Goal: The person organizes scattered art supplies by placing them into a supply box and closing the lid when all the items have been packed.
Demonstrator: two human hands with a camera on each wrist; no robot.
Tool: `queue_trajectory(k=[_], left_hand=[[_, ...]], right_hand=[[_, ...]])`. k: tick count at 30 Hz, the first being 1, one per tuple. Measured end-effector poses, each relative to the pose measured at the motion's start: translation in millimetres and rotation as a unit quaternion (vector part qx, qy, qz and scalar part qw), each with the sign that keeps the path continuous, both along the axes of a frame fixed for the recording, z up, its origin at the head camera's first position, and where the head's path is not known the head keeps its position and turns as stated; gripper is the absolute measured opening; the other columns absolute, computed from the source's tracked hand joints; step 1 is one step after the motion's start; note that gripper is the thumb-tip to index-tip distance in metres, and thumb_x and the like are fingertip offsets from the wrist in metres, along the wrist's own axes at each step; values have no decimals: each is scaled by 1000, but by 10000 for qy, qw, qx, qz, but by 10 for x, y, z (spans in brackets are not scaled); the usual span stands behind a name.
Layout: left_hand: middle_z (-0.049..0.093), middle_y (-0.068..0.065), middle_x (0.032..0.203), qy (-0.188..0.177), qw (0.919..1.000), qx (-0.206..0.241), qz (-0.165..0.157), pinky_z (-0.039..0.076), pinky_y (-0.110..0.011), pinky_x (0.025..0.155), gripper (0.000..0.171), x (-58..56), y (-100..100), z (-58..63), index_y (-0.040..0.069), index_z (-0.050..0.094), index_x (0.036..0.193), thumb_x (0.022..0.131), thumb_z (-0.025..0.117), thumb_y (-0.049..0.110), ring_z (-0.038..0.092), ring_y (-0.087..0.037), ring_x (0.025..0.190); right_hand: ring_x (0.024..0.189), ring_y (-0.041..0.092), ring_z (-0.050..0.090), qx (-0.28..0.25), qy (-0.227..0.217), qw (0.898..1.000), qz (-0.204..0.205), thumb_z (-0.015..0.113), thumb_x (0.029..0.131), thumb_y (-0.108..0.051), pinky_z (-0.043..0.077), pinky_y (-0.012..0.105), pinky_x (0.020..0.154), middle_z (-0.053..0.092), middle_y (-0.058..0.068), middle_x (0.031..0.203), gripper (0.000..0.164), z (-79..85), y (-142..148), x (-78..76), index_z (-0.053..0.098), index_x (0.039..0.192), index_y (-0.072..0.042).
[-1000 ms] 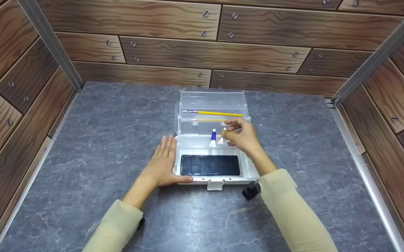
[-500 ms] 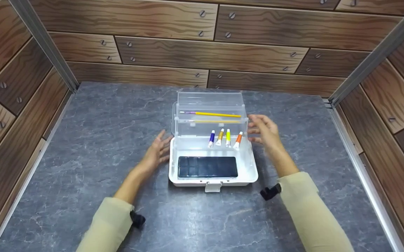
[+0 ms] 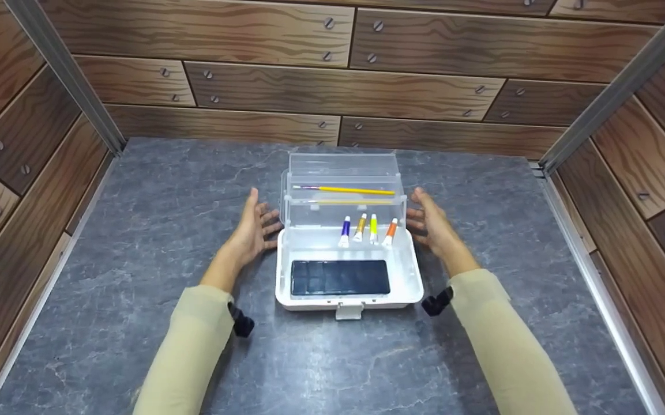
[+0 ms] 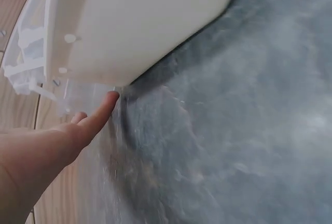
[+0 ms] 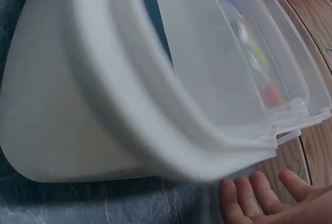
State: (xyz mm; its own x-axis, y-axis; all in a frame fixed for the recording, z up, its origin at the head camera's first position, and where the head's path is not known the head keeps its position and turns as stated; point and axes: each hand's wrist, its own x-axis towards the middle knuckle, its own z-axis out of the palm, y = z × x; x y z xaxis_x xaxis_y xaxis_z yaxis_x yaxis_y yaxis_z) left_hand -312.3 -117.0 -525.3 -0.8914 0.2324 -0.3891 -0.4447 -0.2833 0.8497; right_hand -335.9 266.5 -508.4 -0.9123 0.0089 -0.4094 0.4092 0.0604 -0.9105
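Note:
A white plastic box (image 3: pixel 406 279) stands open, its clear tiered lid (image 3: pixel 344 164) raised at the back. Inside lies a flat black rectangular slab (image 3: pixel 339 277) with a glossy face. Behind it sit several small paint tubes: a purple tube (image 3: pixel 345 231), a gold tube (image 3: pixel 360 227), a yellow tube (image 3: pixel 374 229) and an orange tube (image 3: pixel 390 233). My left hand (image 3: pixel 252 230) is beside the box's rear left corner, fingers spread and thumb up. At the rear right corner my right hand (image 3: pixel 433 226) mirrors it, holding nothing. Whether the fingertips touch the box is unclear.
A yellow paintbrush (image 3: pixel 355 190) lies in the upper clear tier, with a thinner brush (image 3: pixel 355 202) below it. The box's front latch (image 3: pixel 349 312) hangs down. Wood-patterned walls (image 3: pixel 263 86) enclose the grey marbled tabletop (image 3: pixel 182 173).
My right hand has left the paint tubes and moved right, outside the box. My left hand has lifted off the box's left edge, turned thumb up and moved slightly back.

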Motion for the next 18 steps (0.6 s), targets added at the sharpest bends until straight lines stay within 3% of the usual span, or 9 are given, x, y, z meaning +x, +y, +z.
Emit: queue_trajectory(k=[6, 10, 14, 18], left_hand=[[16, -11, 167, -424, 9991, -36, 48, 27, -62, 117, 106, -159, 33, 6, 15, 2, 162, 87, 29, 85, 21, -35, 151], [14, -12, 167, -526, 9985, -137, -50, 31, -62, 115, 106, -222, 67, 37, 18, 6, 162, 85, 34, 85, 21, -35, 150], [15, -13, 166, -519, 9978, -350, -232, 34, -61, 113, 108, -266, 105, 82, 17, 8, 162, 84, 34, 86, 25, -35, 148], [20, -12, 165, -555, 9960, -617, -330, 41, -54, 109, 115, -294, 135, 122, 16, 9, 162, 79, 33, 92, 33, -31, 143]], right_hand=[[149, 34, 26, -562, -706, 9941, 606, 41, 86, -82, 29, 55, 118, 24, 17, 164, 102, -51, 22, -102, 12, 162, -19], [150, 33, 23, -642, -949, 9909, 702, 41, 84, -84, 27, 54, 120, 20, 17, 165, 106, -59, 18, -157, 7, 162, -19], [145, 33, 32, -644, -956, 9903, 770, 40, 86, -82, 32, 52, 116, 29, 18, 160, 103, -54, 3, -202, 10, 162, -18], [128, 29, 48, -585, -862, 9905, 895, 38, 89, -79, 43, 45, 104, 43, 16, 146, 96, -54, -24, -243, 20, 159, -16]])
